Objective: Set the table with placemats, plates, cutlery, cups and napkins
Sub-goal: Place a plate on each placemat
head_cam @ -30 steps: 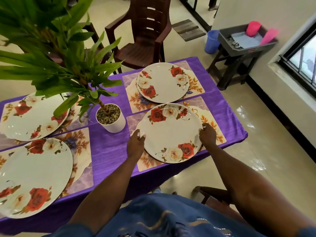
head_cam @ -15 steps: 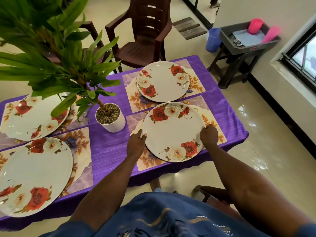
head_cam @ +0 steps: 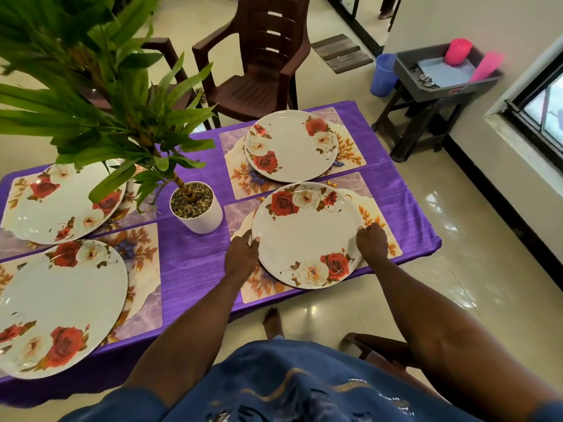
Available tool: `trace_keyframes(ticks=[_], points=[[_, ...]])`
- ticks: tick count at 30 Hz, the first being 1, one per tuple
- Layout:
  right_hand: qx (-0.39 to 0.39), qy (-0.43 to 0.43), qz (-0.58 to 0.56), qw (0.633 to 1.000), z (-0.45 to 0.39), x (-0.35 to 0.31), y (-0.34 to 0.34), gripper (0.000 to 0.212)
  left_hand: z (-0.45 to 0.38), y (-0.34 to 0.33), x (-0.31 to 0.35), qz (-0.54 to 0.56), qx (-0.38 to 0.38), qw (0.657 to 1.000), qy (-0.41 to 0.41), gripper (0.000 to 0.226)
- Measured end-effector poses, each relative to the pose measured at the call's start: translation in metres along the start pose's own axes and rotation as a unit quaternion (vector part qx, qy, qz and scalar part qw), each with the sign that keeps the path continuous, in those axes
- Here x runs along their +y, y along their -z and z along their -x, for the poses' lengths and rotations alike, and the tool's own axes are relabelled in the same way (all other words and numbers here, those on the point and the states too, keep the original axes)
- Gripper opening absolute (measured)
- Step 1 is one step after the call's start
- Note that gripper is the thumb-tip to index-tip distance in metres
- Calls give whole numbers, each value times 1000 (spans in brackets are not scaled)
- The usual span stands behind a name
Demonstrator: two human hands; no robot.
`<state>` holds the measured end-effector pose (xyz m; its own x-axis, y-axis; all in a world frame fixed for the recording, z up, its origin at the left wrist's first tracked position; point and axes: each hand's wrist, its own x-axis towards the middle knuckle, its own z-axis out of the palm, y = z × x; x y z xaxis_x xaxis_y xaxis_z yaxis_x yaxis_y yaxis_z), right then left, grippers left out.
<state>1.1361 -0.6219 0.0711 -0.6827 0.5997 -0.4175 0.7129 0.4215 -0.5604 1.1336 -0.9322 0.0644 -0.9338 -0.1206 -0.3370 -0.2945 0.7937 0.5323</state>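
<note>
Head view: plate-setting step. Left hand and right hand, each grip clamped on plate rim, centre frame over placemat. Next, likely: release, fetch cutlery.

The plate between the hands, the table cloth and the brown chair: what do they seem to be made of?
Plate: glossy printed roses and window glare; ceramic or melamine, cannot tell which.
Table cloth: woven fabric with satin sheen, fine streaks, hanging edge.
Brown chair: looks like moulded plastic, one-piece slatted back, dull shine.
</note>
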Motion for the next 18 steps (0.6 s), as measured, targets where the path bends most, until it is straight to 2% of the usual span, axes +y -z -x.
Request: trace_keyframes(ticks=[11, 15, 18], points=[[-14, 15, 15, 1000, 6, -1, 6, 38, -3, -4, -6, -8, -8, 1000, -10, 50], [-22, 2, -2, 1000, 10, -7, 7, 51, -3, -1, -6, 4, -20, 1000, -8, 55], [30, 12, 47, 998, 25, -15, 1, 60, 2, -1, -4, 42, -10, 999, 10, 60]])
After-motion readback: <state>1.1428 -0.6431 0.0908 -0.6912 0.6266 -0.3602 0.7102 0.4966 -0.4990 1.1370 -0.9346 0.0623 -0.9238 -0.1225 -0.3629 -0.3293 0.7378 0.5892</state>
